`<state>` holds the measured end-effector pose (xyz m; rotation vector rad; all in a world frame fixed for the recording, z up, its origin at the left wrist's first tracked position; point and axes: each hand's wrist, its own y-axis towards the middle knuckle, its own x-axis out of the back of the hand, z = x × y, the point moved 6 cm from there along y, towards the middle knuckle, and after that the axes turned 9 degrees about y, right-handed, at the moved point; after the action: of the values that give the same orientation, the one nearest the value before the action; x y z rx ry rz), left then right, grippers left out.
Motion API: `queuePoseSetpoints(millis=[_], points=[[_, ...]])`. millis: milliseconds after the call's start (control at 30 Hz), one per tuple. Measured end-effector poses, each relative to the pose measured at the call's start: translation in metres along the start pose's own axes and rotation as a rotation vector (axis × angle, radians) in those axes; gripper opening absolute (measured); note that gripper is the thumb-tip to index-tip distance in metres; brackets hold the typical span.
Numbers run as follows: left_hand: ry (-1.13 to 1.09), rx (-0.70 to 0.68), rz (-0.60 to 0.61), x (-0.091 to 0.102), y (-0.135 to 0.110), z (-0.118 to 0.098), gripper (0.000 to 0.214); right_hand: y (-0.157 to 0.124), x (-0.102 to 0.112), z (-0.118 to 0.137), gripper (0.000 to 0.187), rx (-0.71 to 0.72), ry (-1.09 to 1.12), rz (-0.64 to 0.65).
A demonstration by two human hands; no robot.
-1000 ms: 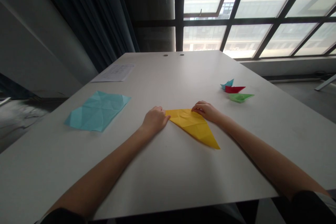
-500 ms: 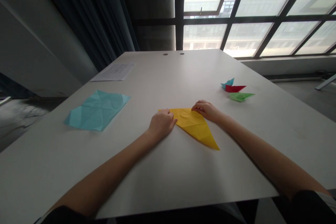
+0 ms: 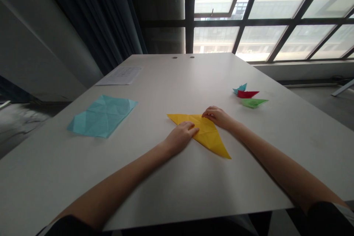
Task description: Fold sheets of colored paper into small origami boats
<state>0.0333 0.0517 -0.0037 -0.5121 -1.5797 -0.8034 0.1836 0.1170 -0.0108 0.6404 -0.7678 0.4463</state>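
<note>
A sheet of yellow origami paper, folded into a triangle with crease lines, lies on the table in front of me. My left hand rests at its lower left edge, fingers and thumb closed near the fold. At the upper right edge, the bent fingers of my right hand pinch the paper. The left tip of the triangle shows beyond my left hand, and another tip points toward me at the lower right. Parts of the paper under both hands are hidden.
Left on the white table lies a creased light-blue paper. Behind it is a printed white sheet. Three small folded paper boats stand at the right: blue, red and green.
My left hand has slid from the paper's left tip to the right and toward me along its lower edge, uncovering that tip. My right hand has stayed in place.
</note>
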Motion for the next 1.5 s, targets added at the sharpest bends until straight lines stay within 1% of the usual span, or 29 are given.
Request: queuePoseSetpoints(millis=[67, 133, 200, 333, 433, 500, 600, 667, 700, 800, 900, 967, 1067, 1300, 1433, 1500], points=[[-0.071, -0.015, -0.01, -0.002, 0.001, 0.0, 0.028, 0.0, -0.001, 0.001, 0.022, 0.015, -0.006, 0.008], [-0.114, 0.003, -0.018, -0.002, 0.001, 0.001, 0.026, 0.0, -0.001, 0.0, 0.021, 0.018, -0.009, 0.009], [-0.122, 0.03, -0.026, 0.0, 0.001, 0.0, 0.025, -0.001, -0.001, 0.0, 0.021, 0.014, -0.01, 0.002], [-0.106, 0.101, -0.032, 0.004, 0.002, -0.004, 0.031, -0.001, -0.001, -0.001, 0.021, 0.015, -0.018, -0.009], [-0.107, 0.116, -0.034, 0.003, 0.003, -0.005, 0.035, 0.0, -0.002, -0.001, 0.02, 0.018, -0.02, -0.011], [-0.122, 0.079, -0.037, 0.002, 0.004, -0.008, 0.032, 0.0, -0.002, -0.002, 0.02, 0.019, -0.022, -0.011], [-0.175, -0.047, -0.04, 0.0, 0.006, -0.017, 0.024, 0.001, -0.002, -0.002, 0.02, 0.015, -0.022, -0.01], [-0.228, -0.105, -0.05, 0.0, 0.006, -0.022, 0.026, 0.001, -0.002, -0.002, 0.02, 0.012, -0.018, -0.009], [-0.255, -0.111, -0.058, 0.0, 0.006, -0.023, 0.027, 0.001, -0.002, -0.001, 0.02, 0.012, -0.016, -0.008], [-0.299, -0.062, -0.069, -0.001, 0.008, -0.023, 0.023, 0.001, -0.002, -0.001, 0.02, 0.009, -0.019, -0.014], [-0.27, 0.018, -0.066, -0.001, 0.009, -0.026, 0.024, 0.001, -0.002, -0.002, 0.02, 0.001, -0.022, -0.023], [-0.226, 0.068, -0.063, 0.0, 0.009, -0.03, 0.029, 0.001, -0.002, -0.002, 0.02, -0.003, -0.018, -0.023], [-0.142, 0.109, -0.051, 0.003, 0.009, -0.036, 0.042, 0.001, -0.003, -0.001, 0.02, -0.003, -0.015, -0.018], [-0.05, 0.142, 0.003, 0.003, 0.01, -0.048, 0.061, 0.001, -0.003, 0.001, 0.021, 0.01, -0.041, -0.011], [-0.039, 0.201, 0.072, -0.001, 0.013, -0.052, 0.07, 0.001, -0.004, 0.0, 0.021, 0.02, -0.049, -0.006], [-0.05, 0.225, 0.115, -0.004, 0.014, -0.054, 0.071, 0.001, -0.004, -0.001, 0.021, 0.018, -0.05, -0.004]])
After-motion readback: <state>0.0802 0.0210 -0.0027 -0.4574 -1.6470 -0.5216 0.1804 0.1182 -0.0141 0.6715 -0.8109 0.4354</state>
